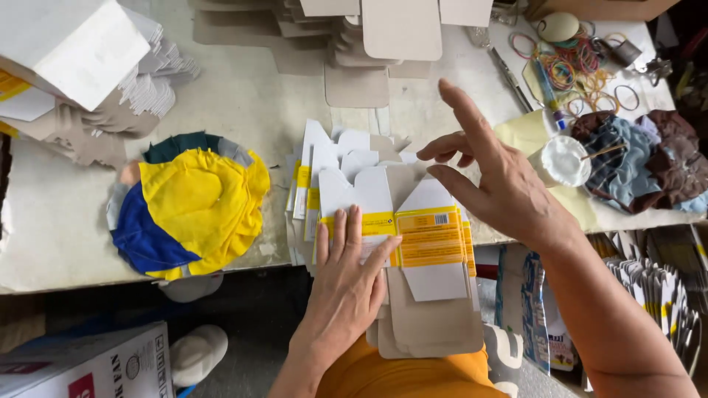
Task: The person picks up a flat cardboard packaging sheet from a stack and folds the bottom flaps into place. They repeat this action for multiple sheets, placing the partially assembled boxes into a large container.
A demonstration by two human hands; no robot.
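Head view: the left hand lies flat with fingers spread, pressing the flat box card at the table edge so it stays put. The right hand hovers above, fingers loose, holding nothing. More cards are stacked farther back.

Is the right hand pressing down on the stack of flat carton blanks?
No, the right hand hovers open above the carton blanks; only the left hand lies flat on them.

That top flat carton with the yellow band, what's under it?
Under the top carton, which the left hand presses flat, lies a fanned stack of similar flat cartons, white and yellow edges showing. How many lie beneath is covered. The right hand hovers above, touching nothing.
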